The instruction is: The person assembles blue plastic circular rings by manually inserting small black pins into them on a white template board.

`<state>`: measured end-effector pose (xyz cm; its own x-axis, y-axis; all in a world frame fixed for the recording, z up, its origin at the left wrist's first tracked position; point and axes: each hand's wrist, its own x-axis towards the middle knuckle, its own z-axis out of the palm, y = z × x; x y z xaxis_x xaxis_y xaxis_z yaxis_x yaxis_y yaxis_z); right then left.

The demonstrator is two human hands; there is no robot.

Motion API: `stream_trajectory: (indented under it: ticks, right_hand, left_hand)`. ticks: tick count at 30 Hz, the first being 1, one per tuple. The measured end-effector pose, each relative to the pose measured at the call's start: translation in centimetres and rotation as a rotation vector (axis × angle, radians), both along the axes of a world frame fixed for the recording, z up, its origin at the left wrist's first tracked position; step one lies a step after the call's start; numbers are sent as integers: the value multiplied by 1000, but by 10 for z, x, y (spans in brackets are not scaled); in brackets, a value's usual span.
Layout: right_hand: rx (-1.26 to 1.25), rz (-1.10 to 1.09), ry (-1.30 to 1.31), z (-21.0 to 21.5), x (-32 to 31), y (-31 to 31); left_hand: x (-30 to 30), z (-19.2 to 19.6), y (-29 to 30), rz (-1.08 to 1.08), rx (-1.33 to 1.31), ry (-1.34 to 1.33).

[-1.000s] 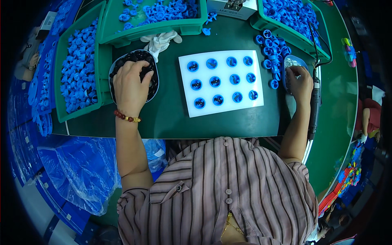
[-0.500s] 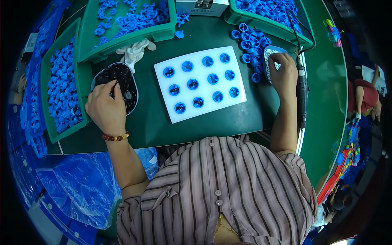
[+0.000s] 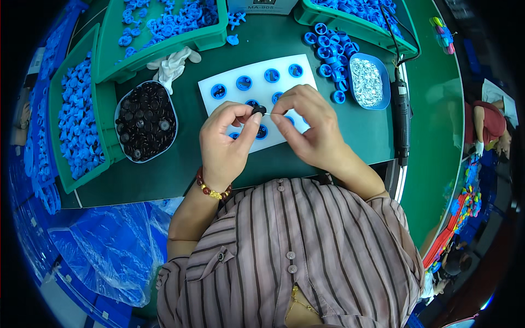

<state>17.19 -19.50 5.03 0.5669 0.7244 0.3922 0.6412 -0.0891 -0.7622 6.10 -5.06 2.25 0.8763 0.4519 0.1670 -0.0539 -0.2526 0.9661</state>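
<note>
Black round part (image 3: 258, 110) pinched at fingertips of left hand (image 3: 225, 143), right hand (image 3: 307, 127) closed against it from the other side with a thin pin-like piece, both raised over the near half of the white sheet (image 3: 257, 98) of blue rings. Dish of black parts (image 3: 145, 121) sits left, near the green tray's (image 3: 104, 117) wall; blue dish of metal bits (image 3: 367, 81) and electric screwdriver (image 3: 401, 112) right. Bare green tabletop (image 3: 164, 177) lies between sheet and near edge.
</note>
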Motion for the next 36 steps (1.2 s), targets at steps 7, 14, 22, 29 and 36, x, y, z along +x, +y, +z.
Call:
stream_trajectory:
  ticks: [7, 14, 22, 29, 36]
  right_hand:
    - [-8, -43, -123, -9, -6, 6]
    - [-17, -9, 54, -6, -6, 3]
    - [-19, 5, 106, -8, -5, 4]
    - [-88, 3, 524, -9, -9, 1]
    - [55, 80, 1129, -12, -7, -1]
  left_hand:
    - [3, -3, -1, 40, 38, -84]
    - [2, 1, 0, 94, 241, -84]
    - [2, -5, 1, 67, 347, -175]
    - [4, -8, 3, 123, 779, -310]
    - [3, -10, 2, 123, 802, -359]
